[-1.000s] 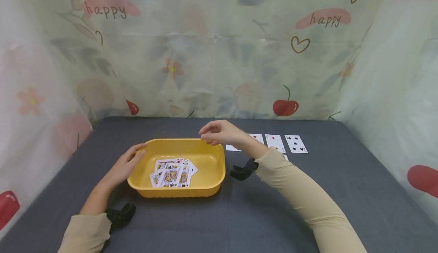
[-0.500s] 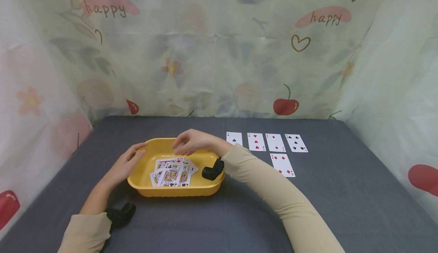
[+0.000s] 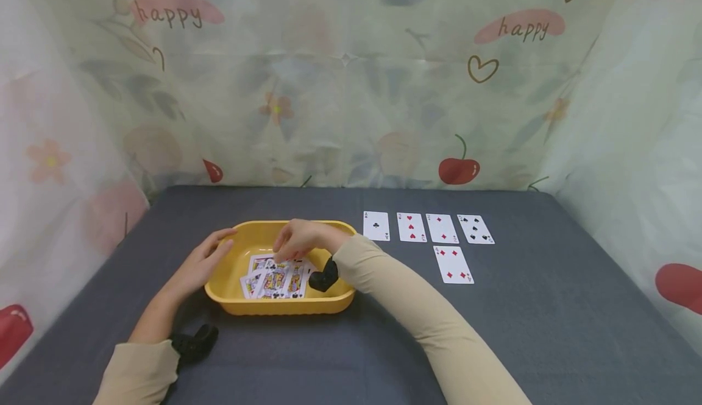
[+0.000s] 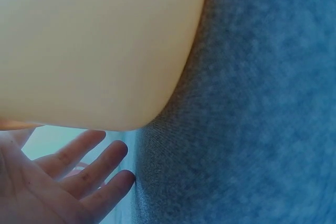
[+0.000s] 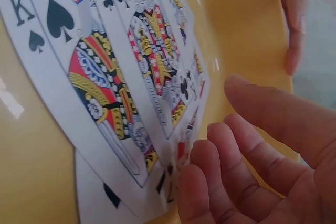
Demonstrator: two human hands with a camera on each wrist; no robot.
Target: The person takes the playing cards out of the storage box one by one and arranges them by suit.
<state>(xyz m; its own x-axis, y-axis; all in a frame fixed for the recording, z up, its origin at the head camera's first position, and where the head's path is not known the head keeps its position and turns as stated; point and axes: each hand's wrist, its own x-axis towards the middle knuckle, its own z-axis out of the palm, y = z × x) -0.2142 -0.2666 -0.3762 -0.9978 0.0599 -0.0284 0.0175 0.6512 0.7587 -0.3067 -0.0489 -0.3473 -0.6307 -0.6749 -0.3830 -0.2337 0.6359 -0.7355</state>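
Fig.: My right hand [image 3: 296, 243] reaches down into the shallow yellow plastic tub [image 3: 334, 298], fingers [image 5: 236, 182] loosely curled & apart, hovering just above the fanned pile of face cards [image 3: 274, 280]; nothing pinched yet, as far as the wrist view shows. Top cards incl. K of spades [image 5: 79, 77] and K of clubs [image 5: 149, 72], overlapping, lying flat on the tub floor. My left hand [image 3: 200, 265] rests w/ straight fingers against the tub's left rim, steadying it. Five number cards [image 3: 428, 228] lie face up on the grey fabric tabletop [image 3: 548, 307], right of the tub. Handling, est.: cards thin, light, glossy, slippery, bend easily; best slid by a free corner/edge, then pinched thumb-on-top.
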